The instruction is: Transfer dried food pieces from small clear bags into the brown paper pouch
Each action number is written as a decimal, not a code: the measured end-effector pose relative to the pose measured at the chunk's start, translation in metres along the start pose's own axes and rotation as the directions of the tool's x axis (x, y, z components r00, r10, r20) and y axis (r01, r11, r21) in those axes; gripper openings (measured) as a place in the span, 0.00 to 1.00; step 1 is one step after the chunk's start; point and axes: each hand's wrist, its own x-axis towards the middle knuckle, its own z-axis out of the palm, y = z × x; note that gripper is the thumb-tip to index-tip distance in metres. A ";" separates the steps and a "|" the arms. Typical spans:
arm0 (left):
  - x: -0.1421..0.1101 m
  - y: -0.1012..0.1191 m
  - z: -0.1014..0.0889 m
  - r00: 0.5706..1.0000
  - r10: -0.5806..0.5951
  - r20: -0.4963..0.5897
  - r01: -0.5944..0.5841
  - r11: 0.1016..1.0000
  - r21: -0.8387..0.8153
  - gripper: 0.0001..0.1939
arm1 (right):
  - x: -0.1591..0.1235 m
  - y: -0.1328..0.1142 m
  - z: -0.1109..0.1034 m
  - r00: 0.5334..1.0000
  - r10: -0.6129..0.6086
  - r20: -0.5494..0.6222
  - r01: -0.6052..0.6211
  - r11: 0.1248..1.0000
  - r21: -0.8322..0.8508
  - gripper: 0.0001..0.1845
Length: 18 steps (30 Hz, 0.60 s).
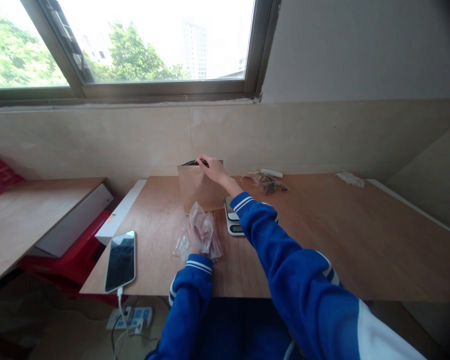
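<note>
- The right hand (214,169) reaches far across the table (360,240) to the top edge of a brown paper bag (196,190), fingers curled over the rim and gripping it, likely to keep the mouth open or the bag steady.
- The bag stands upright near the back of the table, close to the tiled wall, with something dark showing at its mouth; what it is cannot be told.
- The left hand (193,239) holds up a bunch of clear plastic bags (202,235) just in front of the paper bag; the plastic hides most of the fingers, so the grip looks closed but is not plain.
- The right arm is stretched nearly straight and passes over a small scale (232,220) beside the bag; the left arm is bent and close in.
- A phone (120,260) lies on the table's left edge, plugged into 1 cable.
- Scraps of wrapping (266,182) lie behind the scale.
</note>
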 end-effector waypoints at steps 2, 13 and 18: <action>-0.001 0.000 0.000 1.000 0.011 -0.008 -0.012 0.999 -0.040 0.18 | -0.003 0.000 0.001 0.999 -0.035 0.018 0.035 0.999 -0.031 0.16; -0.006 0.005 0.006 1.000 0.002 0.023 0.000 0.996 -0.091 0.20 | -0.013 -0.005 -0.007 0.994 -0.079 -0.079 0.081 0.996 0.021 0.11; -0.005 0.004 0.010 0.995 -0.060 0.081 0.067 0.994 -0.082 0.23 | -0.050 -0.023 -0.028 0.988 -0.070 -0.141 0.086 0.990 0.110 0.11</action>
